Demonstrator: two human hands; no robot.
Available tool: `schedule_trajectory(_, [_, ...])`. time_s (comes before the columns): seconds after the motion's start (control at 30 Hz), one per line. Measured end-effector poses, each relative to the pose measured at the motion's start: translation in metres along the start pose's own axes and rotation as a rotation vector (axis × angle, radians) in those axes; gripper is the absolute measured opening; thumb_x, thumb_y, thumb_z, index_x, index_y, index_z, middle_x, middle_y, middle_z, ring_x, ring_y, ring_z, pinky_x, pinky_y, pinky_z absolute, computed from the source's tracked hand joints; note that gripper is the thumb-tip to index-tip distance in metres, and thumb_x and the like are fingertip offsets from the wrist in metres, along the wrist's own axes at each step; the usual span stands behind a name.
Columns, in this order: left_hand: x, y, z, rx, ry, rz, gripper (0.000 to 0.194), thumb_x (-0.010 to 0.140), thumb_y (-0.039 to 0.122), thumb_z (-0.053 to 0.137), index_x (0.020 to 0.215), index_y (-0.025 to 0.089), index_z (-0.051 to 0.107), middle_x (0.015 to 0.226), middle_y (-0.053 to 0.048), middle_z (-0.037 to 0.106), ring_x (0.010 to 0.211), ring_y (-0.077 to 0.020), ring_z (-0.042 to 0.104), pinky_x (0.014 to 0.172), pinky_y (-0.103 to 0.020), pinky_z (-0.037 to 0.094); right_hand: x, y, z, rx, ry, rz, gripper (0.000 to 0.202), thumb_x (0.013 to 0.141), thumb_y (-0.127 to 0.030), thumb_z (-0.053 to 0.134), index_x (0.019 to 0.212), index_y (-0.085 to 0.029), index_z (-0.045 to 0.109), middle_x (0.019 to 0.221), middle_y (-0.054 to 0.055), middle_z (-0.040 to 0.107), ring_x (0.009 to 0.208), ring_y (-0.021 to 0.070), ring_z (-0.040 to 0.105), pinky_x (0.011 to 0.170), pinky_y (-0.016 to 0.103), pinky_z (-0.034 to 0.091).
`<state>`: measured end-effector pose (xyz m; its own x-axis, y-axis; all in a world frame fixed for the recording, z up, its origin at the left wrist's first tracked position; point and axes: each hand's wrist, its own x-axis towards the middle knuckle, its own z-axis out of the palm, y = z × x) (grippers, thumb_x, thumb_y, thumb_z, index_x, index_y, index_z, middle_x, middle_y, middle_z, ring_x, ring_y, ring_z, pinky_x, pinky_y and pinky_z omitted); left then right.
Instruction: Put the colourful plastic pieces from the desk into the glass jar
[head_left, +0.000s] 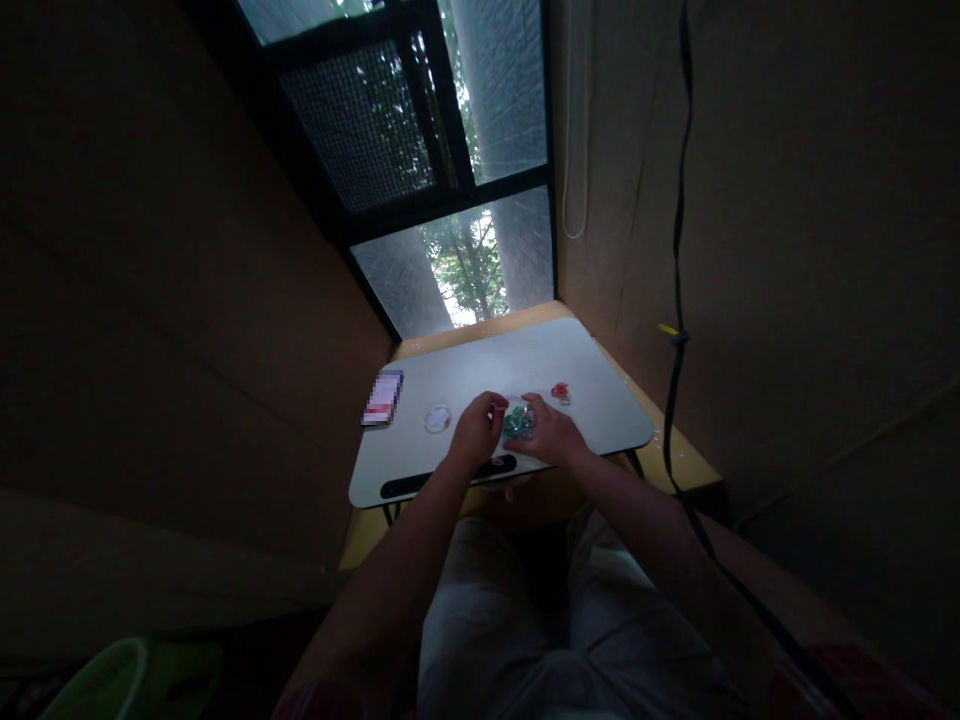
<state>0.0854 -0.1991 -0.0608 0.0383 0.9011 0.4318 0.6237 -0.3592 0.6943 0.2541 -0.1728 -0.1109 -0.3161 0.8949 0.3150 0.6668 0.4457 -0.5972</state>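
Note:
My right hand (553, 432) curves around a small clear container (531, 408), fingers on its far side and thumb on the near side. Inside it are several thin green pieces (517, 424), too small to identify for certain. At the container's left rim, my left hand (478, 430) has its fingers pinched together. A small pinkish thing shows at those fingertips, but its kind is unclear. Left of that hand lies a clear round lid (437, 418), flat on the white folding table (465, 365). A little heap of red pieces (560, 391) sits beyond my right hand.
A phone (382, 398) lies on the table's left side. A dark slot (409, 484) runs along the near edge. Beyond the table is a window (469, 265). A black cord (677, 250) hangs at right, and a green basin (112, 680) stands at lower left.

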Motion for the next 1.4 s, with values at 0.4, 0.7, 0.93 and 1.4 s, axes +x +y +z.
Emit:
schedule_trajectory(0.4, [0.005,-0.018,-0.004,-0.214,0.139,-0.126,0.013,0.081,0.011,0.056,0.088,0.019,0.065,0.082,-0.003,0.067,0.076,-0.0136,0.062,0.071,-0.025,0.046,-0.001,0.000,-0.003,0.008,-0.011,0.012,0.089,0.060,-0.061,0.079,0.130,-0.024,0.039,0.110,0.010,0.068,0.095,0.0295,0.067,0.076,0.036,0.050])
schedule_trajectory(0.7, [0.016,-0.008,-0.003,-0.154,0.076,-0.160,0.014,0.071,0.025,0.071,0.068,0.017,0.059,0.062,0.003,0.057,0.058,-0.0096,0.049,0.057,-0.022,0.038,0.000,0.000,-0.004,0.013,-0.006,0.016,0.090,0.059,-0.060,0.079,0.130,-0.023,0.039,0.110,0.010,0.067,0.093,0.0288,0.067,0.075,0.036,0.049])
schedule_trajectory(0.93, [0.022,-0.011,-0.004,-0.261,-0.067,-0.234,0.012,0.070,0.019,0.068,0.069,0.018,0.057,0.066,-0.001,0.066,0.061,-0.0119,0.059,0.059,-0.023,0.043,-0.001,-0.003,-0.006,-0.003,-0.006,0.008,0.087,0.061,-0.059,0.078,0.130,-0.022,0.040,0.109,0.010,0.067,0.092,0.0283,0.066,0.073,0.035,0.048])
schedule_trajectory(1.4, [0.036,-0.015,0.001,-0.415,-0.184,-0.282,0.024,0.059,-0.004,0.050,0.070,0.016,0.059,0.065,-0.001,0.065,0.060,-0.0110,0.060,0.059,-0.024,0.049,0.000,-0.001,-0.003,-0.007,0.001,0.009,0.087,0.060,-0.059,0.078,0.129,-0.023,0.040,0.103,0.008,0.068,0.089,0.0276,0.068,0.071,0.034,0.048])
